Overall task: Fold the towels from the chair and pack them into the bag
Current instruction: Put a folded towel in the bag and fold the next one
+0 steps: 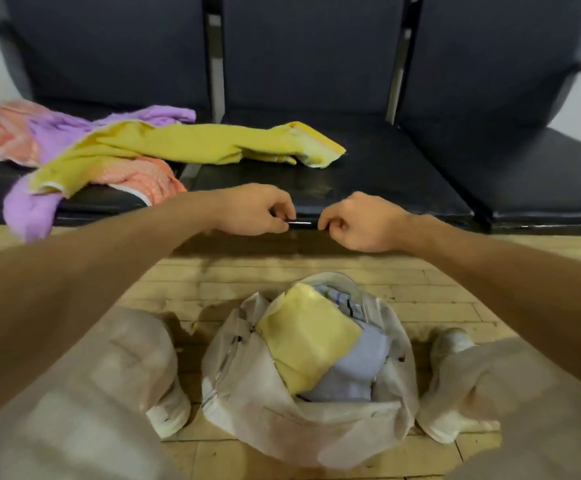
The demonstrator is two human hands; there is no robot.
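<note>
Unfolded towels lie in a heap on the left of the black bench seat (386, 174): a yellow towel (185, 143) stretched across the top, a purple towel (60, 129) under it that hangs over the front edge, and an orange-pink towel (143, 178). A white bag (233, 386) stands open on the floor between my feet. Inside it are a folded pale yellow towel (310, 337) and a folded lavender towel (355, 368). My left hand (258, 211) and my right hand (361, 223) hover close together at the middle seat's front edge, fingers curled, with no towel in them.
The bench has three dark padded seats with backrests and chrome dividers (214, 64). The right seat (538, 174) carries nothing. A wooden floor (185, 282) runs below. My knees and white shoes (169, 410) flank the bag.
</note>
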